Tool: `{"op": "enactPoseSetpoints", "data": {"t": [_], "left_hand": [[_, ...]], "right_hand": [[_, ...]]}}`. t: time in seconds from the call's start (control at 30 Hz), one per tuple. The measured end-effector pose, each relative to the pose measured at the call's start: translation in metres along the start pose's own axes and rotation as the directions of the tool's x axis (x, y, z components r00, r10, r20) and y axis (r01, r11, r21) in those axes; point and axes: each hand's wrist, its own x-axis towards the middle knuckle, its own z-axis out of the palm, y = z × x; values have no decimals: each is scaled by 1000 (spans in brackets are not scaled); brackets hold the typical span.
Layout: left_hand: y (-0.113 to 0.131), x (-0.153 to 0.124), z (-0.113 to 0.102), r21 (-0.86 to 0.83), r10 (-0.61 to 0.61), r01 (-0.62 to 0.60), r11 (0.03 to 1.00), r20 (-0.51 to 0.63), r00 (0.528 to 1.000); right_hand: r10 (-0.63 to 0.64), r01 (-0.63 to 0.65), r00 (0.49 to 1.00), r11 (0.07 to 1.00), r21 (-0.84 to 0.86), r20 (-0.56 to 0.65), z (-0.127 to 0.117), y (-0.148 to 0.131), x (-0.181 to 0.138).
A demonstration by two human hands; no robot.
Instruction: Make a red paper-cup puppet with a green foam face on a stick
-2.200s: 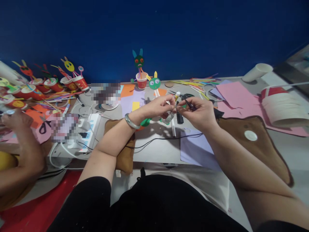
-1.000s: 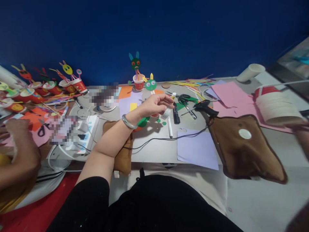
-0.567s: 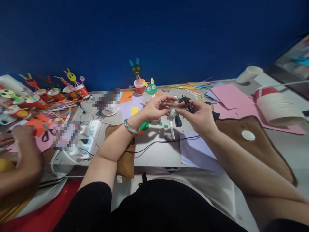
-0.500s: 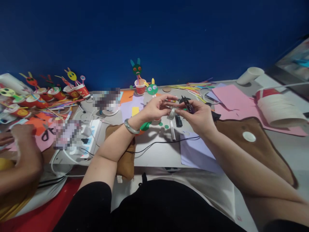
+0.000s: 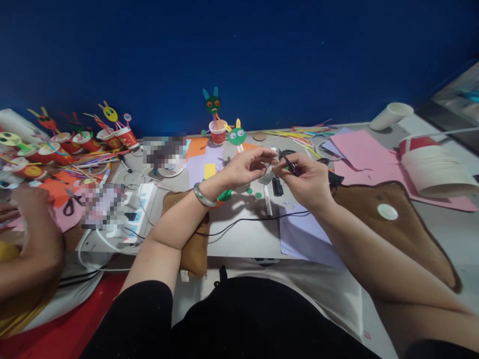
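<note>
My left hand (image 5: 245, 167) is raised over the grey table (image 5: 239, 234), fingers closed on a small roll of clear tape (image 5: 268, 175). My right hand (image 5: 309, 180) meets it from the right, pinching small black scissors (image 5: 288, 162) whose tips point up and left toward the roll. Both hands touch at the tape. Under them lie a white marker (image 5: 268, 200), a black pen cap (image 5: 277, 186) and green paper dots (image 5: 258, 195). A black cable (image 5: 243, 221) runs across the table below my wrists.
A brown cushion (image 5: 407, 224) lies at right, with pink paper (image 5: 362, 149), a stack of paper plates (image 5: 437, 172) and a tipped white cup (image 5: 392, 114) behind it. Red cups with paper animals (image 5: 112, 129) and a power strip (image 5: 138, 209) stand left. Another person's arm (image 5: 30, 239) is far left.
About a second ago my right hand was away at the far right and the left held the tape alone. The right came back with the black scissors and now meets the roll.
</note>
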Motion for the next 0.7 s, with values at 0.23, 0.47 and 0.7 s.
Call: {"op": "enactPoseSetpoints", "data": {"t": [0.23, 0.47, 0.7], "left_hand": [[15, -2, 0, -55, -93, 92, 994, -20, 995], [32, -4, 9, -67, -129, 126, 990, -47, 991], [39, -5, 14, -39, -188, 186, 982, -81, 979]], "right_hand": [[-250, 244, 968, 961, -132, -33, 1, -3, -4], [-425, 407, 905, 885, -227, -32, -3, 1, -6], [-396, 333, 902, 893, -301, -175, -4, 2, -8]]}}
